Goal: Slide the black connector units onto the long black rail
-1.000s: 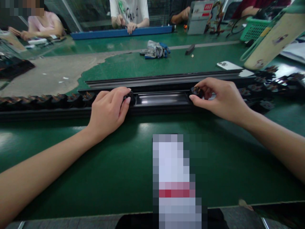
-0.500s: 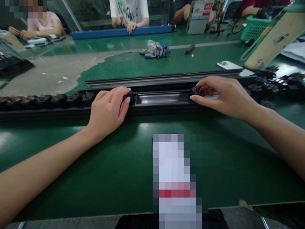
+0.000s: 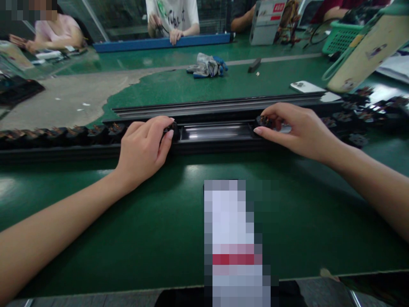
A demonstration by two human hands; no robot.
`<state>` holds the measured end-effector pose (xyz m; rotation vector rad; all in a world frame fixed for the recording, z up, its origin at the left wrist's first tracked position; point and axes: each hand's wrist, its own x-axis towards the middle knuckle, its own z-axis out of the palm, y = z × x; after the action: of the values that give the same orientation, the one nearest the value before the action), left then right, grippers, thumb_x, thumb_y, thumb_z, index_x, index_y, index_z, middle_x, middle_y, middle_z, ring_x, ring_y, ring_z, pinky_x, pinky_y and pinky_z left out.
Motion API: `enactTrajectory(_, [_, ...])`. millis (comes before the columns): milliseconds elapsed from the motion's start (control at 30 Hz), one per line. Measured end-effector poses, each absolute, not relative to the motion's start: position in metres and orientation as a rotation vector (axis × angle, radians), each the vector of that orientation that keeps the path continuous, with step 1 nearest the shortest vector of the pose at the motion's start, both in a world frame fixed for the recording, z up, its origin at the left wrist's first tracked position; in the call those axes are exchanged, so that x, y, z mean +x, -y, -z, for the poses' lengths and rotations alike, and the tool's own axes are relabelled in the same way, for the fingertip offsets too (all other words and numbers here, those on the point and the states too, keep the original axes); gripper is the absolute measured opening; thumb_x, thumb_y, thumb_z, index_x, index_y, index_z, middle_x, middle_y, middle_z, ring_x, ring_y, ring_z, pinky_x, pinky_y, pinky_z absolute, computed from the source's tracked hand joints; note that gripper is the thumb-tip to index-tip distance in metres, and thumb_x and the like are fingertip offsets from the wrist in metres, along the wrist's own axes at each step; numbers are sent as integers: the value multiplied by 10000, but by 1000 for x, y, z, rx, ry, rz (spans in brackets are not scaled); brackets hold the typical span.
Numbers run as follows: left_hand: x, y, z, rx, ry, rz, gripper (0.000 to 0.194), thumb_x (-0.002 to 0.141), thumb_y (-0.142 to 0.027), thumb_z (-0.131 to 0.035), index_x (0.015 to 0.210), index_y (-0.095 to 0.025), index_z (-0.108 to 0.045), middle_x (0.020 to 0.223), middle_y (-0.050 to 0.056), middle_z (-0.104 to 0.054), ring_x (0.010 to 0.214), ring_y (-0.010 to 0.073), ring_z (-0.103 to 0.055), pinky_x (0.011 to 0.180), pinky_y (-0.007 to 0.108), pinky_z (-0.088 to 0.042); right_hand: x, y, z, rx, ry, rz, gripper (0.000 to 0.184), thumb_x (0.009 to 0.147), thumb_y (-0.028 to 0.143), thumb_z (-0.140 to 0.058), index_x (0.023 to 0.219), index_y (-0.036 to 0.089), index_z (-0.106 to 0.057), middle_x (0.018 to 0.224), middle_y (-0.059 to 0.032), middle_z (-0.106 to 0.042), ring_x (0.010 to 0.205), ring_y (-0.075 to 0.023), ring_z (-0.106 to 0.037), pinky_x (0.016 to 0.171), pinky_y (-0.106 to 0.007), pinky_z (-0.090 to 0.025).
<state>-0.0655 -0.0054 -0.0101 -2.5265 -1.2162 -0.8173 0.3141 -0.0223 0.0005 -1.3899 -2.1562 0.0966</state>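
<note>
A long black rail (image 3: 217, 147) lies across the green table, with a bare shiny channel between my two hands. My left hand (image 3: 140, 149) pinches a small black socket module (image 3: 173, 130) at the left end of this gap, thumb in front and fingers behind. To its left, a row of similar modules (image 3: 76, 134) with copper contacts sits along the rail. At the right end of the gap, my right hand (image 3: 297, 130) holds another black module (image 3: 263, 121) between thumb and fingers. My fingers partly cover both held modules.
A second black rail (image 3: 191, 109) lies just behind. Loose modules (image 3: 361, 111) are piled at the right, near a white phone (image 3: 306, 87) and a tall cream bottle (image 3: 361, 55). Crumpled gloves (image 3: 207, 66) lie farther back. Co-workers sit across the table, one by a blue bar (image 3: 162, 43).
Both hands stay at the same places on the rail; the fingers of my right hand have shifted slightly around its module. Across the table, a co-worker's hand has moved a little.
</note>
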Motion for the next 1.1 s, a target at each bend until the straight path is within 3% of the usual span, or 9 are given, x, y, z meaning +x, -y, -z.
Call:
enactTrajectory(433, [-66, 6, 10, -2550, 1252, 825, 408, 1104, -446, -363, 1434, -329, -572, 1427, 16, -701, 1280, 313, -672, 1090, 611, -497, 315, 23, -1, -1393, 2118, -114, 301, 885, 495, -699, 1069, 257, -704, 925, -63, -702, 823, -257, -623, 766, -419, -488])
enactTrajectory(833, [-65, 5, 10, -2473, 1188, 769, 348, 1130, -404, -365, 1369, -270, -580, 1380, 23, -725, 1209, 232, -700, 1062, 484, -534, 318, 21, 2, -1362, 2105, -113, 266, 889, 486, -719, 1044, 272, -692, 907, -58, -673, 823, -266, -611, 781, -431, -466])
enactTrajectory(1100, [-66, 2, 13, -2401, 1090, 767, 313, 1124, -362, -394, 1342, -238, -582, 1355, 76, -751, 1177, 252, -734, 1007, 425, -538, 320, 20, 2, -1357, 2119, -108, 267, 909, 506, -704, 1029, 269, -681, 911, -60, -669, 822, -258, -592, 775, -422, -450])
